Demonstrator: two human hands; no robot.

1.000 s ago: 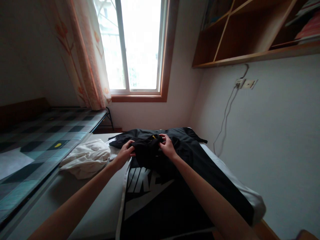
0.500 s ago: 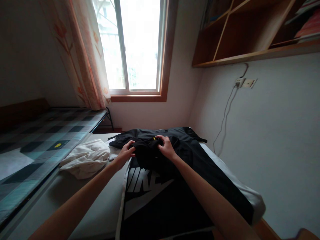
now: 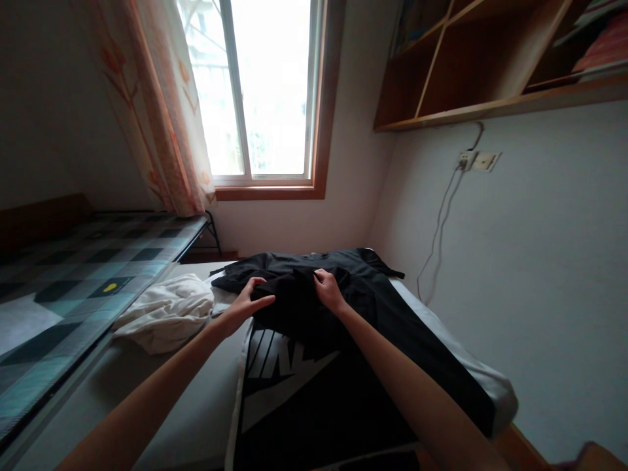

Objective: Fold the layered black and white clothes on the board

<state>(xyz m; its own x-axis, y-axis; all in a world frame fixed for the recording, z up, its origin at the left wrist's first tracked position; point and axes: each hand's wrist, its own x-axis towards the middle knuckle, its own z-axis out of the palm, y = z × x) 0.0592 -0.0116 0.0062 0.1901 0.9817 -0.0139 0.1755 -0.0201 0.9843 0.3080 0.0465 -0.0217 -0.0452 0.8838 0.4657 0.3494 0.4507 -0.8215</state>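
Observation:
Bunched black cloth (image 3: 289,297) lies between my hands, on top of a larger black garment (image 3: 407,333) spread over the bed. My right hand (image 3: 328,289) pinches the cloth at its upper right edge. At the cloth's left side is my left hand (image 3: 245,302), its thumb and fingers apart. Below both hands shows a black piece with large white lettering and a swoosh (image 3: 289,386). Folds hide where one black piece ends and another begins.
Crumpled white cloth (image 3: 169,311) lies left of the black clothes. A checked mattress (image 3: 122,268) borders the left side. Wooden shelves (image 3: 471,108) hang at the upper right, above a socket (image 3: 467,159) with a cable. A curtained window is ahead.
My left hand has opened its grip on the black cloth. The cloth between my hands has changed shape, and the small yellow mark near my right fingertips no longer shows.

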